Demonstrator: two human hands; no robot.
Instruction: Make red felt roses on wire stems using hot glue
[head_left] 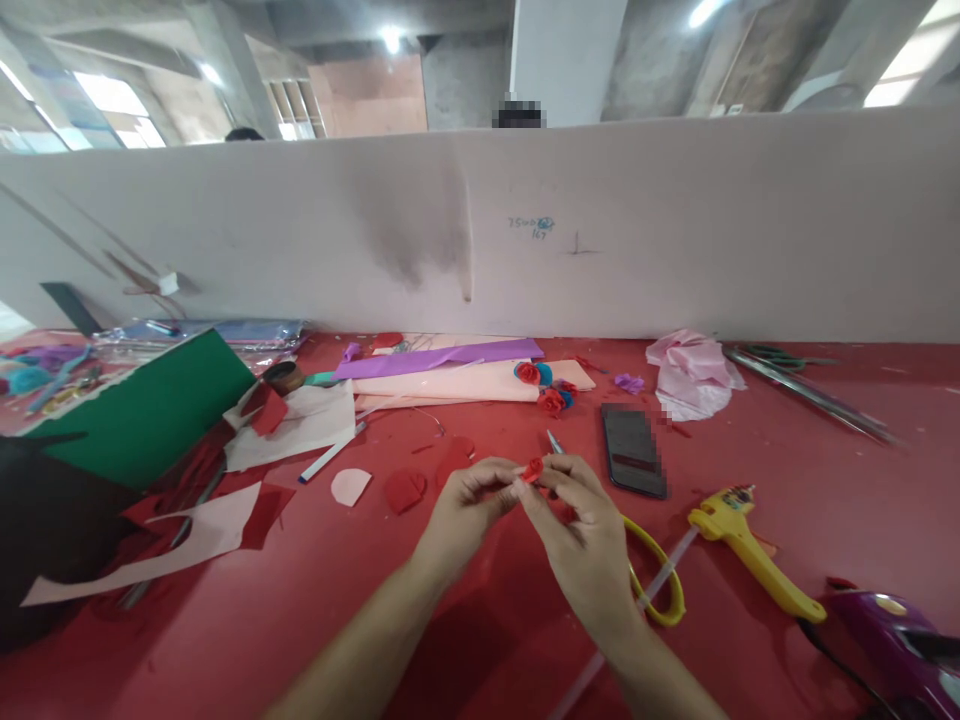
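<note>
A small red rolled flower (533,469) is pinched between the fingertips of both hands at the middle of the view. My left hand (472,505) grips it from the left, with fingers pressed together. My right hand (589,530) closes on it from the right, fingers curled. Scissors with yellow handles (679,600) lie partly under my right hand. Red cut paper pieces (405,491) and a pale pink round piece (351,487) rest left of my hands. Beyond them, finished red and blue flowers (553,401) sit by peach sheets (450,384).
A black phone (632,450) and a yellow glue gun (757,555) lie to the right, with a purple device (892,640) nearer the corner. Crumpled pink paper (694,375) is at the back right. A green board (150,410) leans at left. A white partition (337,230) spans the back.
</note>
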